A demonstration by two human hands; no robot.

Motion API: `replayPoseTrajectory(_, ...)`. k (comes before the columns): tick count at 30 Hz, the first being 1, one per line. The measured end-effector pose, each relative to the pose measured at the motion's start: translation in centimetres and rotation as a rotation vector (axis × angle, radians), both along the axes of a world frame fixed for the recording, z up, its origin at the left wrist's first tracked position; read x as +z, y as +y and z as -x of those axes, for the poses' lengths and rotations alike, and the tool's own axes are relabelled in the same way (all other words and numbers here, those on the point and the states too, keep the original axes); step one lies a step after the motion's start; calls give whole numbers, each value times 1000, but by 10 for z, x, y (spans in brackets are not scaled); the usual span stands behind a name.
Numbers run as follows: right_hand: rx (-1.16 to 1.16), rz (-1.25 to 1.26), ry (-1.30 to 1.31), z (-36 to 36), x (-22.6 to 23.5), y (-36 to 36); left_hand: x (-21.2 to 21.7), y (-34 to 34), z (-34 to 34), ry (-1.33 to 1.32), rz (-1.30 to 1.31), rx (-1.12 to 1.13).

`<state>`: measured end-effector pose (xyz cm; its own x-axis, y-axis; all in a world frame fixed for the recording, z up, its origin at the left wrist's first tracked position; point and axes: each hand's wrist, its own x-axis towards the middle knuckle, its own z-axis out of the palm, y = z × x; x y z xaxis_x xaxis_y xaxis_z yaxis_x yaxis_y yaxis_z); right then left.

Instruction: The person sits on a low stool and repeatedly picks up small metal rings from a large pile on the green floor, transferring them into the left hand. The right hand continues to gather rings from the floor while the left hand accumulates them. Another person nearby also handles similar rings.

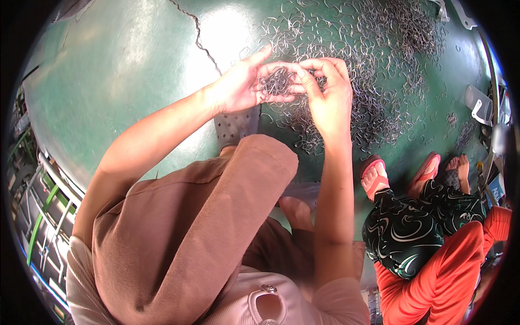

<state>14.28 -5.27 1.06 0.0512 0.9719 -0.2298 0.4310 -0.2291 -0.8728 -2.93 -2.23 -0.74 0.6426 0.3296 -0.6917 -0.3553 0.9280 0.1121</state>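
Glossy green floor (124, 70), long crack (200, 40)

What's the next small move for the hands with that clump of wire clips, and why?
Probably: the right hand pinches one clip free of the tangled bunch of wire clips while the left hand keeps it cupped. Both hands are raised above the green floor, right fingertips already on the clump's edge, and the clips look interlocked like the pile below.
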Motion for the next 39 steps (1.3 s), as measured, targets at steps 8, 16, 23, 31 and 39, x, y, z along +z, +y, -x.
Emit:
replayPoseTrajectory(8, -226, -282, -596, -59, -69, -34, -10, 3, 33, 111, -79, 103)
replayPoseTrajectory(16, -49, -92, -800, -91, -120, -52, -2, 10, 46, 143, -41, 252)
replayPoseTrajectory(23, -260, -97, -735, -87, -117, -65, -2, 13, 46, 207, 20, 243)
replayPoseTrajectory(31, -307, -75, -652, -49, -110, -100, 0, 13, 50, 204, 18, 180)
replayPoseTrajectory(39, -214, -234, -525, -30, -88, -90, 13, 7, 51, 213, -25, 113)
